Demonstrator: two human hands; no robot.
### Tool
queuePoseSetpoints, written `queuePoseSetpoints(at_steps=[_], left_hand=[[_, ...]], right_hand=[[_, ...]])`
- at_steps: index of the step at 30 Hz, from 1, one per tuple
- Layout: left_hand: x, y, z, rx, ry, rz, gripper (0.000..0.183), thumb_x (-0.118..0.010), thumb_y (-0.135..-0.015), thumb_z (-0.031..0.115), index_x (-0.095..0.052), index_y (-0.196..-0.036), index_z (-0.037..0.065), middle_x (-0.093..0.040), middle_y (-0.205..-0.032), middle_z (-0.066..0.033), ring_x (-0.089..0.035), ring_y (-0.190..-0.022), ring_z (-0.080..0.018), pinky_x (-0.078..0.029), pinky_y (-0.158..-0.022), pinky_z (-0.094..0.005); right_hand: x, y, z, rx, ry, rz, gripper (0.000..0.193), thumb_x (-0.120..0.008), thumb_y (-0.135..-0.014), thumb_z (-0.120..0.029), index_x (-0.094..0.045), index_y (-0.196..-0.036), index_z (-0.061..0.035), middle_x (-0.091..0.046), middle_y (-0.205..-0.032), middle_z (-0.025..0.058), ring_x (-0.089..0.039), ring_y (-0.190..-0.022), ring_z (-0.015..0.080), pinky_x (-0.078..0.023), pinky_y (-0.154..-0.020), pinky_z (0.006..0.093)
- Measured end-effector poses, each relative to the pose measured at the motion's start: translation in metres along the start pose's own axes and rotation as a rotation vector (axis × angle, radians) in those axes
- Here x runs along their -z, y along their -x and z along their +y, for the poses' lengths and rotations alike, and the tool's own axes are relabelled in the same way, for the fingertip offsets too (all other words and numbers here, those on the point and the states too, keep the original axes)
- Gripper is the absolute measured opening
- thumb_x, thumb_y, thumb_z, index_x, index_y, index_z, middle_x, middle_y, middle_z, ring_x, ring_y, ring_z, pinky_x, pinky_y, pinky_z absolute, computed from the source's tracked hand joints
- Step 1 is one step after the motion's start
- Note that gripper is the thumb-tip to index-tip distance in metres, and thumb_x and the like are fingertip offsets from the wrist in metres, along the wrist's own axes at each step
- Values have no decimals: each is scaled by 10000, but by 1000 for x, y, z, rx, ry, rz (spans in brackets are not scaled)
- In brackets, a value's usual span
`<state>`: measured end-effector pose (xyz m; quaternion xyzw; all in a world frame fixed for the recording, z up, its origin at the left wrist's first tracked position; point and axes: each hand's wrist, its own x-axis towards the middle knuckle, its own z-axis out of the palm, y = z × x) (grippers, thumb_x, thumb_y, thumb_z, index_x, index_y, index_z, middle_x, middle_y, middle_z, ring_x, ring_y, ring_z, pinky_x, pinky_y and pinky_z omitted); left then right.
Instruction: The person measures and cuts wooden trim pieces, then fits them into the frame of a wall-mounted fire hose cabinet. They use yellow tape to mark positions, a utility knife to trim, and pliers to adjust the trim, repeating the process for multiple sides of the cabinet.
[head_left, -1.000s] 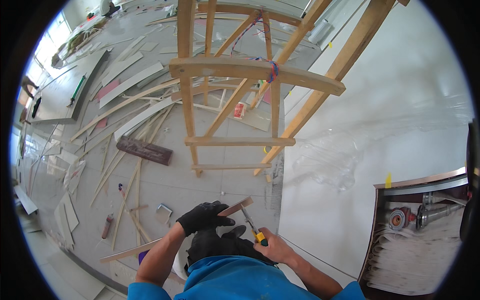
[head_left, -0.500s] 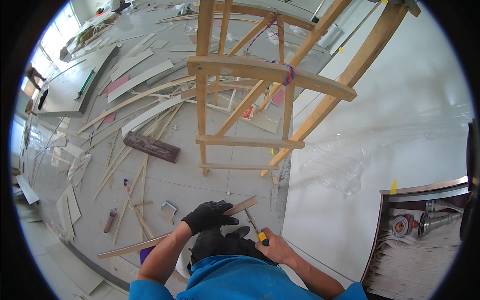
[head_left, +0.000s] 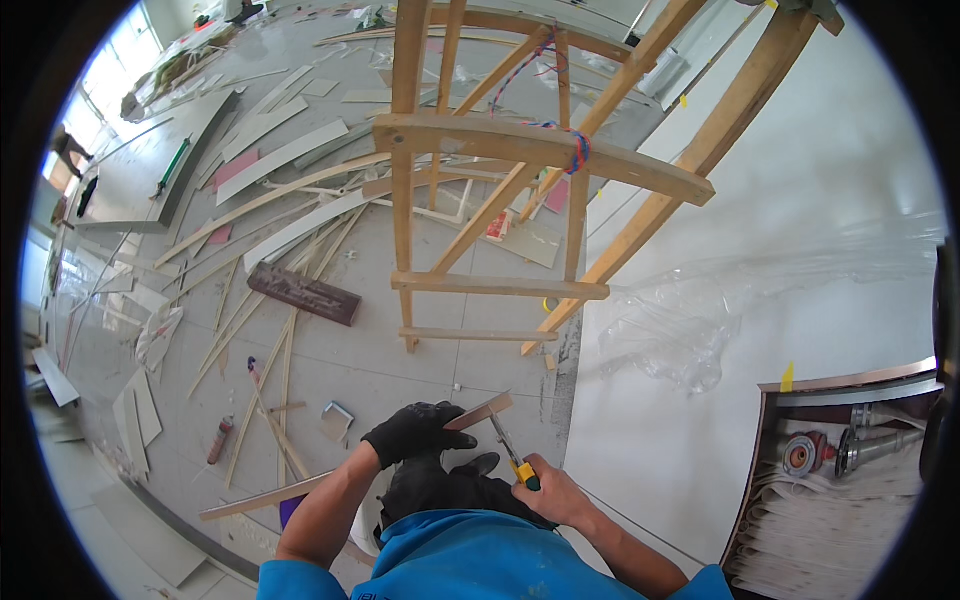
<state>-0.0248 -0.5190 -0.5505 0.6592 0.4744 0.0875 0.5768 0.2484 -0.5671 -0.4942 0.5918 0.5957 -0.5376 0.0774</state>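
Note:
My left hand (head_left: 415,435), in a black glove, grips a long thin wooden strip (head_left: 478,412) that runs from lower left to a short end at the right. My bare right hand (head_left: 545,492) holds a yellow-and-green-handled tool (head_left: 508,455) whose metal tip touches the strip near its right end. Both hands work just above my knees over the tiled floor.
A tall wooden ladder frame (head_left: 480,150) stands ahead. Loose boards, strips and a dark plank (head_left: 304,292) litter the floor to the left. Crumpled clear plastic (head_left: 670,340) lies at the white wall's foot. An open recess with red valves (head_left: 835,455) is at the right.
The view has shifted slightly, so the ladder sits further right and lower. My hands stay on the strip and the tool in nearly the same pose.

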Motion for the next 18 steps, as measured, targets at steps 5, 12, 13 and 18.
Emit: queuePoseSetpoints(at_steps=[5,12,13,18], left_hand=[[-4,0,-4,3,22,12,478,-667,-910,473,-635,-1182,82,-670,-1095,-178,-637,-1004,-369,-490,-885,-436],[-8,1,-6,8,-53,47,506,-696,-892,449,-623,-1249,98,-681,-1116,-176,-651,-1007,-365,-504,-889,-418],[-8,2,-3,17,-69,57,512,-721,-885,407,-617,-1289,111,-695,-1118,-170,-663,-994,-355,-512,-886,-400],[-10,2,-4,15,-131,82,582,-750,-866,407,-591,-1356,135,-703,-1132,-170,-672,-1007,-358,-521,-883,-390]], right_hand=[[-1,0,-1,-7,5,-4,529,-610,-863,-333,-505,-1237,25,-662,-919,324,-664,-852,476,-514,-779,491],[-6,1,1,23,5,37,512,-618,-873,-329,-514,-1230,23,-665,-919,321,-670,-829,471,-525,-771,483],[-7,1,1,22,3,46,510,-620,-874,-329,-515,-1230,22,-666,-920,321,-671,-825,471,-527,-769,483],[-9,1,5,31,-10,40,510,-622,-883,-337,-516,-1242,10,-672,-936,319,-670,-823,483,-533,-773,480]])
